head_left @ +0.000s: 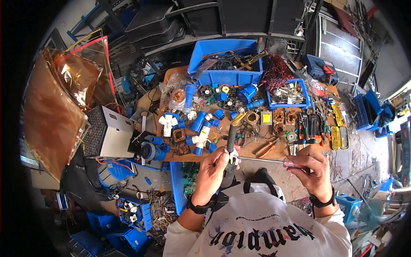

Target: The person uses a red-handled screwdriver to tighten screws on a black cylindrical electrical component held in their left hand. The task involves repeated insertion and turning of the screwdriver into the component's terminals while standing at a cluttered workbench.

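Observation:
My left hand (212, 169) is closed around a white-and-black fitting (233, 158), from which a thick black cable (231, 136) with yellow wire ends rises. My right hand (311, 170) grips a screwdriver (289, 164) with a red and clear handle. Its long thin metal shaft (261, 160) runs leftward, level, to the fitting in my left hand; the tip is too small to make out. Behind my hands, blue-and-white industrial plugs (202, 138) lie on the wooden workbench (180, 156), along with orange-handled hand tools (264, 150).
A large blue bin (201, 77) and a smaller blue tray (304, 96) of metal parts stand at the back of the bench. A metal-cased unit (120, 132) and copper-coloured sheets (51, 111) are at left. Crates (137, 214) and wire piles (158, 214) lie on the floor.

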Tool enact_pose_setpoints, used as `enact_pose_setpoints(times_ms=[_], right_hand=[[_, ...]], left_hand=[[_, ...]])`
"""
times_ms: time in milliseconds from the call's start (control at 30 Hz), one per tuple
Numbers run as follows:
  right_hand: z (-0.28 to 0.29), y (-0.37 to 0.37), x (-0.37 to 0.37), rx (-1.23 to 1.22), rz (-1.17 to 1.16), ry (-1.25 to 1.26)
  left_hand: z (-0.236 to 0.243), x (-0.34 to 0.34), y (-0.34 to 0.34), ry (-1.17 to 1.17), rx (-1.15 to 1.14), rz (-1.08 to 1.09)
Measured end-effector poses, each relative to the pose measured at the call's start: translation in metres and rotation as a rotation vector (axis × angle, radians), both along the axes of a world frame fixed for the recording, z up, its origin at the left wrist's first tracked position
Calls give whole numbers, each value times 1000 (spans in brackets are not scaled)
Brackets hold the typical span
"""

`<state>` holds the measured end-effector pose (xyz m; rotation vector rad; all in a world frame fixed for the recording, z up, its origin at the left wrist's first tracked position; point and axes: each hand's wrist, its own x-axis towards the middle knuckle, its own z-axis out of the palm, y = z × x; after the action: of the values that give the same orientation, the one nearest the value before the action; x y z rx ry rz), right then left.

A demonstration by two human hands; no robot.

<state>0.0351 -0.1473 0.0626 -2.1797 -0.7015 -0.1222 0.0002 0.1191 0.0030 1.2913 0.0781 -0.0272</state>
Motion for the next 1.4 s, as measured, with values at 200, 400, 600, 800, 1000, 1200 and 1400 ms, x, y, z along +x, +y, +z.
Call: enact_pose_setpoints(times_ms=[200,400,600,800,1000,1200,1400], right_hand=[[7,33,-13,-14,-43,186],[6,39,-11,-134,83,277],[1,44,-19,27,-14,271],[-16,45,-26,11,-85,-54],[-10,47,-27,62,-157,187],[-9,41,-23,25,-107,399],[-11,45,-18,60,-50,301]], left_hand=[[-5,-4,27,32,-38,-20],[-9,-3,44,42,-28,-34],[-9,2,47,45,50,-50],[-10,7,42,83,40,-98],[-10,13,41,125,-35,-128],[-12,16,44,78,-4,-147],[-7,13,50,90,32,-122]])
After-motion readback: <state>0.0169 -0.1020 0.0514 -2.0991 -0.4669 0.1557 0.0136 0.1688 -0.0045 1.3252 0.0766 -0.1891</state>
